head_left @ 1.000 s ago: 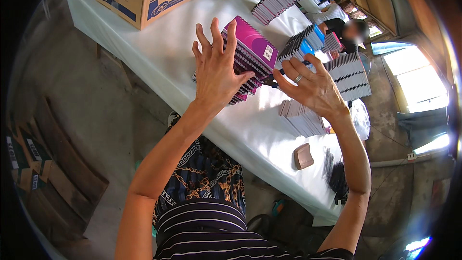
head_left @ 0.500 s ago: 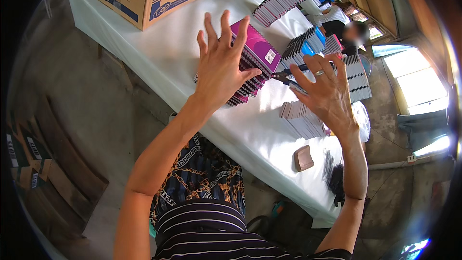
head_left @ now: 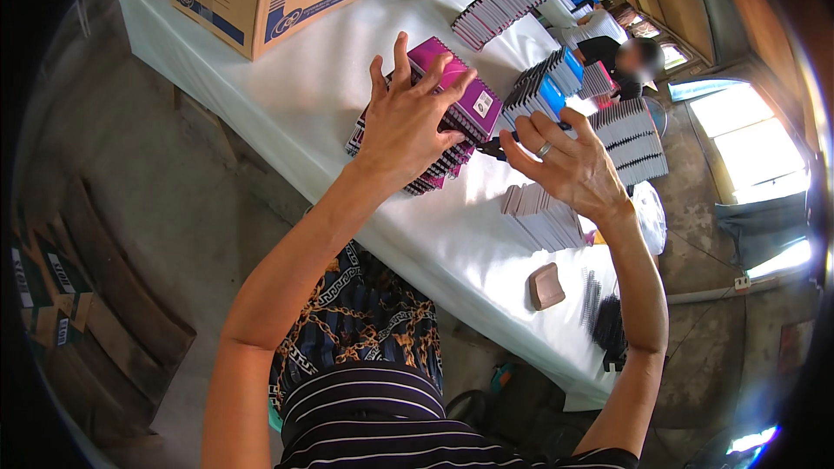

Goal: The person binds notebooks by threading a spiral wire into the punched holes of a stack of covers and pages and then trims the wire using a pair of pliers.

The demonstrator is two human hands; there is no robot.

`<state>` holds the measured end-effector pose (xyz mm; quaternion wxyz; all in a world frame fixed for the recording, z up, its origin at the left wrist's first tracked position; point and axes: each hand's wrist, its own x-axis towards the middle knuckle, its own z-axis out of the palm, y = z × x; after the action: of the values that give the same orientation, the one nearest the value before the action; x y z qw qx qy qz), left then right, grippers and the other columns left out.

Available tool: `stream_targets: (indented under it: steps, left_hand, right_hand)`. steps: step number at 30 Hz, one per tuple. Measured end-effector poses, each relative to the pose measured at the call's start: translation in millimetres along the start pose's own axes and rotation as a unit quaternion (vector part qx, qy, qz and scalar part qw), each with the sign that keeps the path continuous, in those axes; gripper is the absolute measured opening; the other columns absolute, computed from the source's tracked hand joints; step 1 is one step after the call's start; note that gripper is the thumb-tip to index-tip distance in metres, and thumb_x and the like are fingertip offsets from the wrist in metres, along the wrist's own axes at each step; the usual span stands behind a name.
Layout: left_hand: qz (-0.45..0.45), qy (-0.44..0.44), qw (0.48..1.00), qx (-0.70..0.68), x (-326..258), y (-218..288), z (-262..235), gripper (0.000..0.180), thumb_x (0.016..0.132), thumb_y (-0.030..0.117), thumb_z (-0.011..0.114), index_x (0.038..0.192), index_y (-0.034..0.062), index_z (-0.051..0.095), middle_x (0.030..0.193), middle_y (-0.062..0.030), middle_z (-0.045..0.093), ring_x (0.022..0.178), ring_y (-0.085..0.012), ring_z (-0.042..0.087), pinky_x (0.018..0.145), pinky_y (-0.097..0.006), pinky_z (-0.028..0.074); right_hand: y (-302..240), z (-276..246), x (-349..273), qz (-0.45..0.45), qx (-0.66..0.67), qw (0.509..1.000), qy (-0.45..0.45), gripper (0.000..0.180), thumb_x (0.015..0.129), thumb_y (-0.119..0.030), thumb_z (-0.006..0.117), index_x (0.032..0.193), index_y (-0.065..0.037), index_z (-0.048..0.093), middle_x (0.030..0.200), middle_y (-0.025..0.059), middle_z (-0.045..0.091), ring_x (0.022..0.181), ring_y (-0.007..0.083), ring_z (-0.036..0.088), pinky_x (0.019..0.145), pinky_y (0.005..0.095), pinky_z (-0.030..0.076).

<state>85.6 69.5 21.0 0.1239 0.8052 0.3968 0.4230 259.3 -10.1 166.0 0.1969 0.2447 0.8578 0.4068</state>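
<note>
My left hand (head_left: pixel 404 135) rests on a purple spiral notebook (head_left: pixel 486 89) at the top of a stack. Its thumb presses near the black spiral edge while the bent fingers, spread apart, reach over the cover. More spiral-bound notebooks (head_left: pixel 432 175) lie beneath, their coils facing me. To the right, my right hand (head_left: pixel 569 161), a ring on one finger, is closed around dark-handled pliers (head_left: pixel 492 149). Their tip sits beside the notebook's right-hand corner; the fingers hide most of the handles.
A cardboard box (head_left: pixel 278 0) stands at the far left of the white-covered table (head_left: pixel 261 117). Bound notebook stacks (head_left: pixel 508 2) and blue-covered ones (head_left: pixel 547 87) are beyond my hands. Nearer lie loose pages (head_left: pixel 547 217), a brown piece (head_left: pixel 546 287) and black coils (head_left: pixel 611 326). A person (head_left: pixel 621 61) sits at far right.
My left fingers have bent down and shifted right over the cover. My right hand has moved slightly left and closed more around the pliers, hiding more of their handles.
</note>
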Motion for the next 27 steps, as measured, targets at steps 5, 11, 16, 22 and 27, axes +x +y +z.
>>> stream_targets:
  steps: [5, 11, 16, 22, 27]
  left_hand:
    - [0.011, -0.005, 1.0, 0.01, -4.1, -2.5, 2.6, 0.05, 0.076, 0.036, 0.078, 0.124, 0.0303, 0.068, 0.147, 0.0038, 0.047, 0.147, -0.035, 0.017, 0.116, -0.062, 0.016]
    - [0.03, 0.02, 0.999, 0.033, -3.7, -5.9, 4.0, 0.04, 0.078, 0.043, 0.074, 0.116, 0.0309, 0.072, 0.142, 0.0023, 0.053, 0.144, -0.0383, 0.023, 0.114, -0.063, 0.018]
    - [0.06, 0.07, 0.995, 0.035, 10.2, 1.5, 2.4, 0.038, 0.08, 0.05, 0.068, 0.111, 0.0303, 0.075, 0.144, 0.0053, 0.051, 0.146, -0.0349, 0.02, 0.114, -0.062, 0.019]
    - [0.044, 0.023, 0.999, 0.012, 10.5, -4.6, 12.3, 0.036, 0.081, 0.053, 0.066, 0.108, 0.031, 0.076, 0.145, 0.006, 0.051, 0.147, -0.0338, 0.018, 0.115, -0.062, 0.017]
    - [0.036, 0.016, 0.999, 0.021, 8.7, -4.2, 11.1, 0.037, 0.082, 0.054, 0.064, 0.109, 0.0325, 0.075, 0.142, 0.0058, 0.054, 0.146, -0.0324, 0.02, 0.115, -0.061, 0.017]
  right_hand:
    - [-21.5, -15.7, 12.2, 0.073, 0.037, 0.99, -0.116, 0.019, 0.075, -0.014, 0.065, 0.093, -0.007, 0.064, 0.095, 0.0019, 0.063, 0.095, 0.0155, 0.058, 0.08, 0.031, 0.048]
    - [-35.5, -29.3, 24.6, 0.185, 0.069, 0.966, -0.165, 0.022, 0.079, -0.023, 0.068, 0.094, -0.006, 0.066, 0.1, 0.006, 0.064, 0.093, 0.018, 0.059, 0.077, 0.0329, 0.048]
    - [6.4, -25.6, -1.0, 0.137, 0.09, 0.987, -0.01, 0.04, 0.072, -0.024, 0.079, 0.108, -0.014, 0.066, 0.109, 0.0027, 0.06, 0.112, 0.018, 0.055, 0.101, 0.0427, 0.04]
    - [7.6, 1.0, -8.1, 0.084, 0.093, 0.991, 0.051, 0.039, 0.071, -0.018, 0.076, 0.108, -0.014, 0.065, 0.108, -0.001, 0.058, 0.111, 0.0147, 0.054, 0.104, 0.0411, 0.041]
    - [5.6, 3.0, -5.0, 0.04, 0.052, 0.997, 0.037, 0.032, 0.071, -0.017, 0.07, 0.103, -0.012, 0.065, 0.106, -0.0013, 0.059, 0.105, 0.0146, 0.056, 0.097, 0.0365, 0.044]
